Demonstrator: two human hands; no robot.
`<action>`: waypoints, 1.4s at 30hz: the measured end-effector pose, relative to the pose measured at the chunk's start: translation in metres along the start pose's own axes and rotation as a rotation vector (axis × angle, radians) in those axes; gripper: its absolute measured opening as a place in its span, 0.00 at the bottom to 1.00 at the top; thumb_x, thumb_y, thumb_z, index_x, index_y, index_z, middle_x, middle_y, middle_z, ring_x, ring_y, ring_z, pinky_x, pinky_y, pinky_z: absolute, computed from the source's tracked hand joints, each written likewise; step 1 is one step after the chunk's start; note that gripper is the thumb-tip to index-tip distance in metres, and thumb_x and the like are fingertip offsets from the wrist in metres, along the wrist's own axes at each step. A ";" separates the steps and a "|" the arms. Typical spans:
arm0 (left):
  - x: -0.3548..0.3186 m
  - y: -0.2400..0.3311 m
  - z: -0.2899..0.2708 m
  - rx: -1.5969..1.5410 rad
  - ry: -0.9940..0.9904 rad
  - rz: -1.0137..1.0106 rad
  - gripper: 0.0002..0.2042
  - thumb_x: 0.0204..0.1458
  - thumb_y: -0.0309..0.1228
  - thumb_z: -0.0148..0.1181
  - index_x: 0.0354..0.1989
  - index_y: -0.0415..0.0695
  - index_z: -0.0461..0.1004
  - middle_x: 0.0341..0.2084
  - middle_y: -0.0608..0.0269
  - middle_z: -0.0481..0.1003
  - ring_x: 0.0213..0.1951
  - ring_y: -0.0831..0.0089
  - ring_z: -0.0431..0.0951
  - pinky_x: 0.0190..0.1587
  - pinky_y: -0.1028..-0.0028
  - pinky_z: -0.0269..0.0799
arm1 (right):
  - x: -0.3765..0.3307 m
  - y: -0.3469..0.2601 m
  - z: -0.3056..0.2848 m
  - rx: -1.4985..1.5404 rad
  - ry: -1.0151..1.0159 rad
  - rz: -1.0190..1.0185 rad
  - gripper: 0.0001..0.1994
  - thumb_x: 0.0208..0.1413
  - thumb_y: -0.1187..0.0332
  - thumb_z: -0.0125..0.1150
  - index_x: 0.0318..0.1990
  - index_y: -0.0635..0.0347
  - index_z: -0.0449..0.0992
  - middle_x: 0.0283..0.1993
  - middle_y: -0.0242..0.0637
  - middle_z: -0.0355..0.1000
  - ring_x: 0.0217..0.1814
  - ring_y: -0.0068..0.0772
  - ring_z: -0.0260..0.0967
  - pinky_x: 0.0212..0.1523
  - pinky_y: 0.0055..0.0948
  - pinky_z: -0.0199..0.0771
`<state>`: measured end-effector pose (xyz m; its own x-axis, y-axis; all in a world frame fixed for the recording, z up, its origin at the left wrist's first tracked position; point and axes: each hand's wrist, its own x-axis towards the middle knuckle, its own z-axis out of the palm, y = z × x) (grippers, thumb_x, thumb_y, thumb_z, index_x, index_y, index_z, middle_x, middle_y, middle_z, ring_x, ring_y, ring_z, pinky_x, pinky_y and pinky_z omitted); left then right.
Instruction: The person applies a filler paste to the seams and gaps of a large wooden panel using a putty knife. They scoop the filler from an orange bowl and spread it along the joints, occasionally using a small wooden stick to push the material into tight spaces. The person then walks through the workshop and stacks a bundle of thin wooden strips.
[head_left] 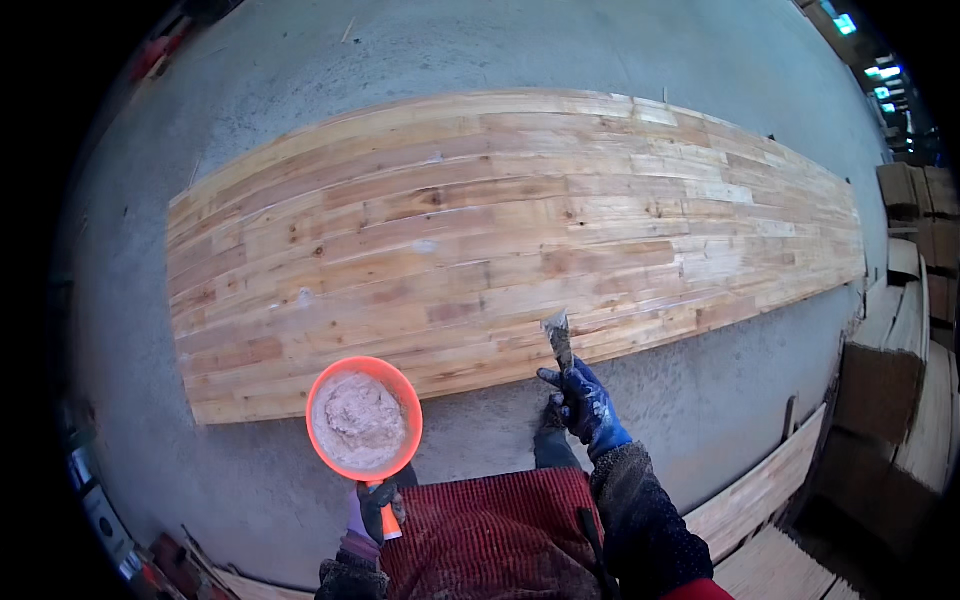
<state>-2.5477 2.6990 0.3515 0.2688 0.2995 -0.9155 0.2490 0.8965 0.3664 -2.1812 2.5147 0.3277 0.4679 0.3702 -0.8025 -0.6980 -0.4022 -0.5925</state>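
Observation:
My left hand [372, 512], in a dark glove, is closed around the handle of an orange plastic dipper [413, 402]. Pale pinkish putty [358, 422] fills much of its bowl. The dipper overlaps the near left edge of a long panel of joined wood strips [480, 235]. In a blue, paste-smeared glove, my right hand [594, 412] grips a putty knife [560, 345]. Its stained blade points away from me, over the panel's near edge; whether it touches the wood I cannot tell. Whitish patches and dark knots mark the panel's face.
Grey concrete floor [250, 500] surrounds the panel. Stacks of wood boards [890, 390] stand at the right, with more boards [765, 480] at the lower right. Clutter lies along the lower left rim. A red checked cloth [490, 530] covers my lap.

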 end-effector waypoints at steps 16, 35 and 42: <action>-0.008 -0.098 0.230 -0.075 -0.033 -0.011 0.15 0.49 0.26 0.59 0.45 0.41 0.65 0.22 0.61 0.70 0.17 0.71 0.71 0.20 0.73 0.71 | 0.096 -0.069 -0.204 0.317 -0.171 0.022 0.26 0.64 0.51 0.50 0.65 0.50 0.62 0.50 0.47 0.74 0.22 0.17 0.61 0.17 0.15 0.56; 0.057 -0.108 0.217 0.001 0.258 -0.224 0.11 0.52 0.31 0.59 0.39 0.40 0.67 0.23 0.59 0.71 0.19 0.70 0.73 0.22 0.71 0.71 | 0.329 -0.013 -0.175 -0.559 0.033 -0.559 0.22 0.64 0.58 0.52 0.64 0.45 0.66 0.47 0.44 0.76 0.36 0.31 0.74 0.32 0.30 0.72; 0.046 -0.089 0.223 -0.019 0.192 -0.233 0.09 0.50 0.31 0.59 0.35 0.41 0.67 0.20 0.62 0.69 0.18 0.72 0.72 0.20 0.72 0.70 | 0.282 -0.077 -0.157 -1.849 0.130 -0.309 0.27 0.60 0.66 0.49 0.67 0.31 0.58 0.38 0.50 0.72 0.40 0.53 0.74 0.38 0.53 0.72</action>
<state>-2.3497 2.5598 0.3134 0.0250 0.1392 -0.9900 0.2654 0.9538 0.1408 -1.9105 2.5187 0.1362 0.5413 0.5750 -0.6135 0.7555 -0.6528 0.0548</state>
